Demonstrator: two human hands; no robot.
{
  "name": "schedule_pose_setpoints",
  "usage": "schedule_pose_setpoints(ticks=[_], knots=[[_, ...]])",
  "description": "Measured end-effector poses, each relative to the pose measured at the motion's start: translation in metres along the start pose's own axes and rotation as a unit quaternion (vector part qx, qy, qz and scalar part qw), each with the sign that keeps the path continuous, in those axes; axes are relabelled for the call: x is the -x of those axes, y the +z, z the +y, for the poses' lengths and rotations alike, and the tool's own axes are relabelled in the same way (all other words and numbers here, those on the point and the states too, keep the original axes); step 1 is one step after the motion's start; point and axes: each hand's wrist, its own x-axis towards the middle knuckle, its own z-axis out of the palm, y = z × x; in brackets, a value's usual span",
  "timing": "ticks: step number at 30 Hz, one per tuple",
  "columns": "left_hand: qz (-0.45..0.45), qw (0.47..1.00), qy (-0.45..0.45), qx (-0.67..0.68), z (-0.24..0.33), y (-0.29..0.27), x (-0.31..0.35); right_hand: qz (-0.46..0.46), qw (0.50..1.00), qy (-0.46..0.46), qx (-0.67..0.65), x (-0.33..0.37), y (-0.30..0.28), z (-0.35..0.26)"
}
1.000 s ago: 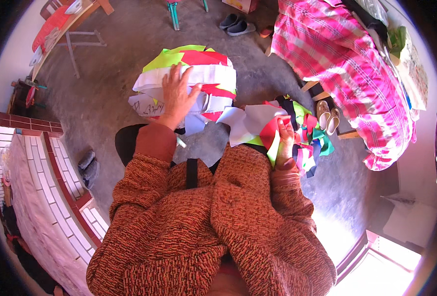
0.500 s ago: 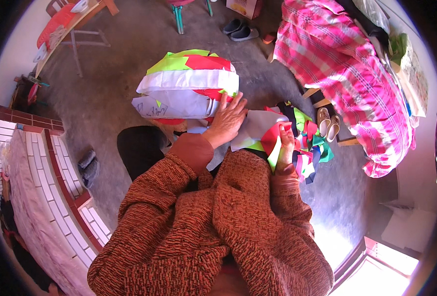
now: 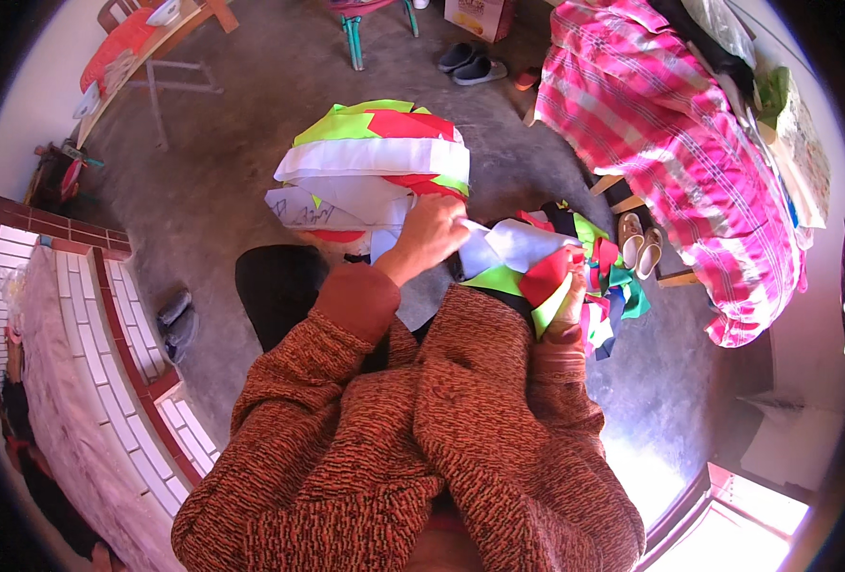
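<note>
My left hand (image 3: 427, 236) is closed, its fingertips pinching the edge of a pale grey-white fabric piece (image 3: 518, 243) above my knee. My right hand (image 3: 571, 297) grips several fabric scraps, with a red scrap (image 3: 546, 276) and a lime-green scrap (image 3: 550, 310) showing over its fingers. Just beyond my left hand stands a rounded stack of cloth pieces (image 3: 375, 157) in white, red and lime green. Beside my right hand hangs a heap of mixed scraps (image 3: 632, 291) in green, pink, red and dark colours.
A bed or bench under a pink checked cloth (image 3: 651, 143) fills the right side, with beige shoes (image 3: 640, 246) beside it. Dark slippers (image 3: 472, 64) lie farther off. At far left is a table (image 3: 151, 52); grey slippers (image 3: 175, 322) lie near a tiled ledge (image 3: 89, 315).
My left hand has left the cloth stack, where it lay flat, and now pinches the pale fabric's edge. The right hand still holds its scraps, fingers now more covered.
</note>
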Motion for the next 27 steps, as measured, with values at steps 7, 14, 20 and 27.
schedule_pose_setpoints(ticks=[7,14,20,27], knots=[[0.070,0.820,-0.207,0.529,-0.015,-0.051,0.009,0.022,0.997,0.069,-0.022,-0.001,-0.028,0.013],[0.123,0.814,-0.250,0.509,-0.038,-0.060,0.002,0.022,0.993,-0.016,0.111,-0.018,-0.031,0.019],[0.108,0.872,-0.182,0.441,-0.051,-0.079,-0.025,-0.001,0.982,-0.017,0.188,-0.012,0.000,0.012],[0.171,0.869,-0.133,0.445,-0.078,-0.112,-0.080,0.021,0.965,-0.048,0.258,-0.011,0.003,0.011]])
